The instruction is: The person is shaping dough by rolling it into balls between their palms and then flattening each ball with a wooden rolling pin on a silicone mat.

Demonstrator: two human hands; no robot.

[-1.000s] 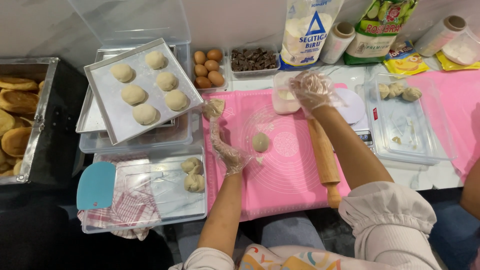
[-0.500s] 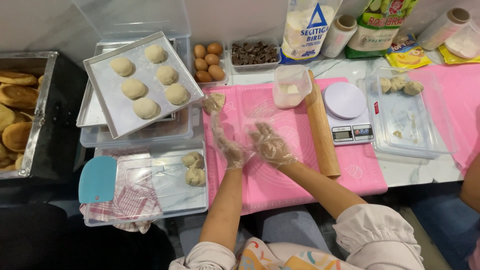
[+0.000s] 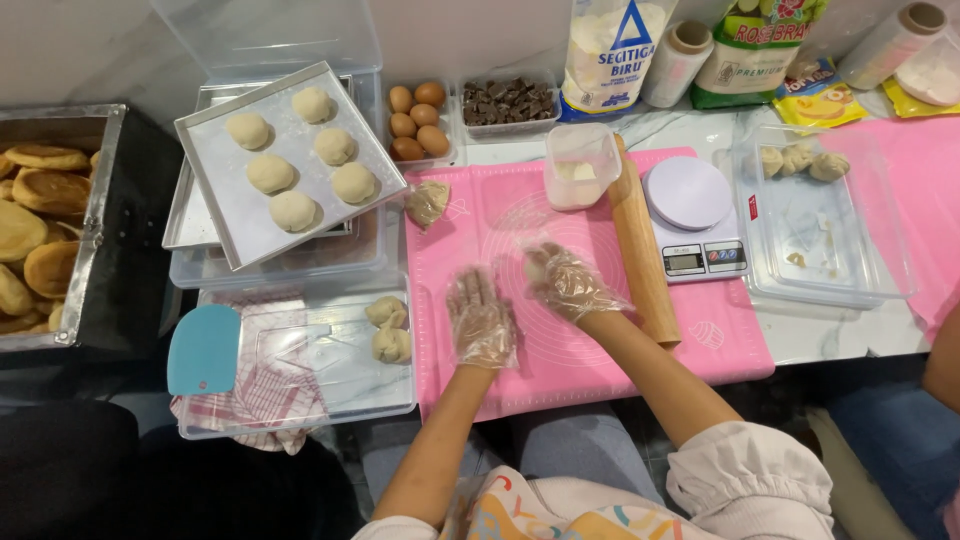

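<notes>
The left hand (image 3: pixel 482 320), in a clear plastic glove, lies flat and open, palm down on the pink silicone mat (image 3: pixel 560 350), holding nothing. Just to its right, the gloved right hand (image 3: pixel 568 285) is cupped over a small dough ball (image 3: pixel 537 268); only the ball's pale edge shows at the fingertips, and whether the fingers clasp it or merely rest on it cannot be told.

Directly right of the right hand, a wooden rolling pin (image 3: pixel 640 250) lies lengthwise on the mat. Left of the left hand, a clear lid (image 3: pixel 330 385) carries two dough lumps (image 3: pixel 388 328) and a blue scraper (image 3: pixel 203 350).

Beyond the hands stand a clear plastic cup (image 3: pixel 580 165) and a white digital scale (image 3: pixel 693 215). Farther left, a metal tray (image 3: pixel 235 225) holds five shaped dough rounds (image 3: pixel 300 160). Farthest back sit brown eggs (image 3: pixel 418 122) and chocolate pieces (image 3: pixel 508 102).
</notes>
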